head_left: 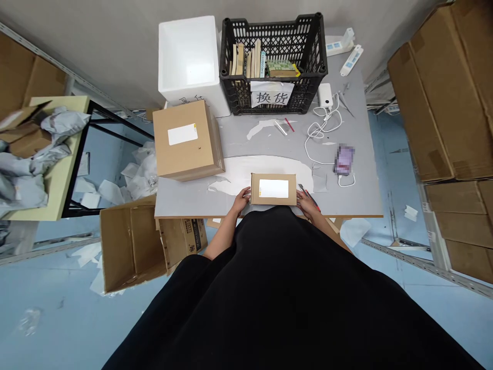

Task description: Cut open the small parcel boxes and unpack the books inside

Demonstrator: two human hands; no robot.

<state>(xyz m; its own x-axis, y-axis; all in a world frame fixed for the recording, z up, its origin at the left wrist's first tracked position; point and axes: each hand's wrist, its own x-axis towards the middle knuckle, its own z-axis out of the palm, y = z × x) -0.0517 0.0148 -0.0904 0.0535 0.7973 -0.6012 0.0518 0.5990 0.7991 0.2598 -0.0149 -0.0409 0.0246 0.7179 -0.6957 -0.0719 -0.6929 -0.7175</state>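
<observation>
A small cardboard box (273, 201) with a white label (273, 188) lies at the table's front edge, close against my body. My left hand (241, 199) grips its left end, fingers curled at the side. At the opposite end my right hand (305, 202) has its fingers closed against the box. Just beyond that hand, a slim utility knife (303, 189) and a red-and-black pen-like tool (313, 201) lie side by side on the table. The undersides of both hands are hidden.
A larger sealed carton (185, 154) stands at the left, before a white foam box (188, 56). Behind sits a black crate (236, 95) of books. At right are a phone (344, 159), its cable, and power strips (351, 60). An open carton (123, 246) stands on the floor.
</observation>
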